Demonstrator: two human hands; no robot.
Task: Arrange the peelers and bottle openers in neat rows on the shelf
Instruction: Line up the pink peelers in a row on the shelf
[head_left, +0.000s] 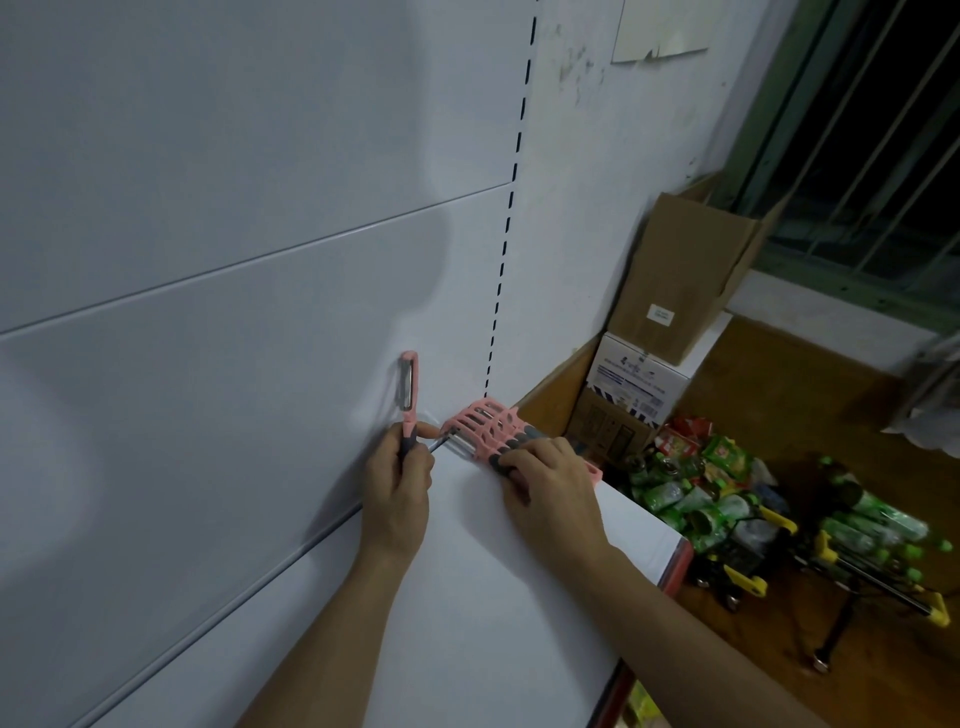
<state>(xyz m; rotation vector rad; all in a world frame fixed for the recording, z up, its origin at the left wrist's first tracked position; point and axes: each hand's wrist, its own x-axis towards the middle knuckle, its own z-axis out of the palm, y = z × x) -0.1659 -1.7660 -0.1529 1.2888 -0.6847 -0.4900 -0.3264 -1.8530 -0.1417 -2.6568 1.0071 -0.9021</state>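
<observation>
Gripping one pink peeler (409, 387) upright by its grey handle in our left hand (397, 488), fingers wrapped round it, we judge it light, stiff and sharp-bladed, while our right hand (545, 483) curls over the peeler row (485, 428) at the back corner of the white shelf (519, 597).

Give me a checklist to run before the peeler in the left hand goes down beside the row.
1. Left hand grips the peeler by its grey handle: ok.
2. Peeler is upright, blade end up, apart from the row: ok.
3. Right hand holds the row of peelers by the handle ends: ok.
4. Bare shelf shows left of the row for one more: ok.
5. Row is lined up evenly: cannot tell, the right hand covers part of it.
</observation>
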